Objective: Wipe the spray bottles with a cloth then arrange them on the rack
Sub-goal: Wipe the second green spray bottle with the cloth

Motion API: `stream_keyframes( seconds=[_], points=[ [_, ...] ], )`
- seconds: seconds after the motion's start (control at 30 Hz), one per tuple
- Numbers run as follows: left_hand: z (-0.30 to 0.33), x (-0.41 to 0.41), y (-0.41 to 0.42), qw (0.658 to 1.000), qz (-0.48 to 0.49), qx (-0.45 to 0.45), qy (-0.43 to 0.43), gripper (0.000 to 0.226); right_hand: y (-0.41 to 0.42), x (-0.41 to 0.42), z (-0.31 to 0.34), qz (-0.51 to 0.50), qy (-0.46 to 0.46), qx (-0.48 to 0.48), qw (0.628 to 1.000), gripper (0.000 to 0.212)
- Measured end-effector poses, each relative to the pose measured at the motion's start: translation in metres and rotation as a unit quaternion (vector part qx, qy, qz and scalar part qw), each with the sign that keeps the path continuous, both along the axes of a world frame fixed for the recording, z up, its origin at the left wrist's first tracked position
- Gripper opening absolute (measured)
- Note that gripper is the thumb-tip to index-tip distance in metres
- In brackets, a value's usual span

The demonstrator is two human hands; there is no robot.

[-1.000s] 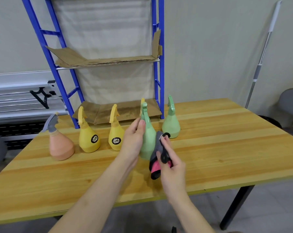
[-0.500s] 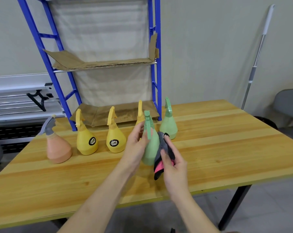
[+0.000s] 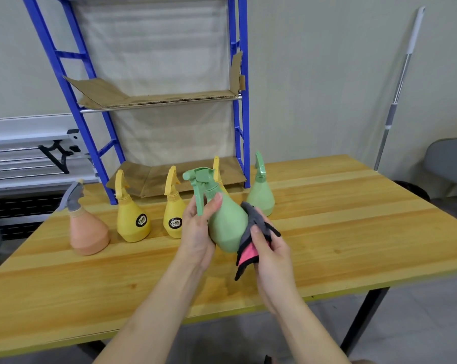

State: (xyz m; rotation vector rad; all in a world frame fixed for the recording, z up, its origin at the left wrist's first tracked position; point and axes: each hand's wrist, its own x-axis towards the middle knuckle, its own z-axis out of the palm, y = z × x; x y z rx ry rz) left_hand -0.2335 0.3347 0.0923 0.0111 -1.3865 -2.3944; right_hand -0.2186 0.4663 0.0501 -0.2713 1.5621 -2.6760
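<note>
1. The left hand point(image 3: 196, 232) has its fingers curled round the neck and upper body of a pale green plastic spray bottle point(image 3: 226, 222), the thumb lying on the front just under the collar and the green trigger hanging down past the fingers.
2. The right hand point(image 3: 272, 256) pinches a folded grey cloth with a pink inner face point(image 3: 251, 237), thumb on the near side, fingers closed behind it; the cloth is pressed against the right flank of the held bottle.
3. That bottle is lifted clear of the wooden table top point(image 3: 340, 232) and tilted, nozzle pointing up and to the left.
4. Just behind the held bottle stands a yellow spray bottle point(image 3: 217, 172), mostly hidden; only its trigger top shows.
5. To the right, near the cloth, a second pale green spray bottle point(image 3: 260, 190) stands upright.
6. To the left, two yellow spray bottles with black round labels point(image 3: 133, 219) point(image 3: 173, 214) stand upright side by side; the nearer one is partly covered by the left hand.
7. Furthest left stands a peach-coloured spray bottle with a grey trigger head point(image 3: 87, 229).
8. A blue metal rack point(image 3: 91, 132) rises at the table's far edge, behind the row, its two visible shelves lined with brown cardboard point(image 3: 154, 98).
9. A white-and-silver pole point(image 3: 398, 88) leans on the wall at right.
</note>
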Motion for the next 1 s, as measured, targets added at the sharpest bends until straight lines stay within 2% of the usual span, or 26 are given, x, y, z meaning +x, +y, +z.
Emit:
stream_keyframes(
  seconds=[0.2,0.3,0.4,0.5,0.67,0.77,0.83,0.93,1.0],
  points=[
    [-0.001,0.000,0.003,0.999,-0.003,-0.051,-0.012,0.037,0.008,-0.004,-0.002,0.004,-0.090,-0.033,0.995,0.024],
    [0.004,-0.001,0.004,0.998,-0.010,-0.054,-0.007,0.041,0.008,0.000,-0.004,-0.002,-0.091,-0.035,0.995,0.024],
    [0.007,-0.003,0.006,0.999,0.015,-0.048,0.001,0.042,0.004,0.008,-0.002,-0.028,-0.010,-0.014,0.999,0.033],
    [0.006,-0.005,0.011,0.996,0.068,-0.063,0.010,0.021,0.001,0.015,-0.001,-0.058,0.061,0.006,0.996,0.041],
    [0.010,-0.007,0.019,0.990,0.121,-0.069,-0.005,0.025,-0.003,0.022,-0.009,-0.123,0.163,0.081,0.976,0.060],
    [0.007,-0.006,0.021,0.988,0.106,-0.113,0.001,0.025,-0.002,0.019,-0.017,-0.163,0.263,0.171,0.935,0.077],
    [0.003,-0.004,0.020,0.991,0.082,-0.107,0.009,0.026,-0.001,0.015,-0.019,-0.168,0.306,0.207,0.914,0.078],
    [0.003,-0.002,0.019,0.995,0.051,-0.080,0.018,0.027,0.001,0.015,-0.017,-0.160,0.326,0.223,0.905,0.076],
    [0.005,-0.001,0.019,0.995,0.048,-0.082,0.020,0.039,0.002,0.014,-0.016,-0.152,0.324,0.220,0.907,0.077]
  ],
)
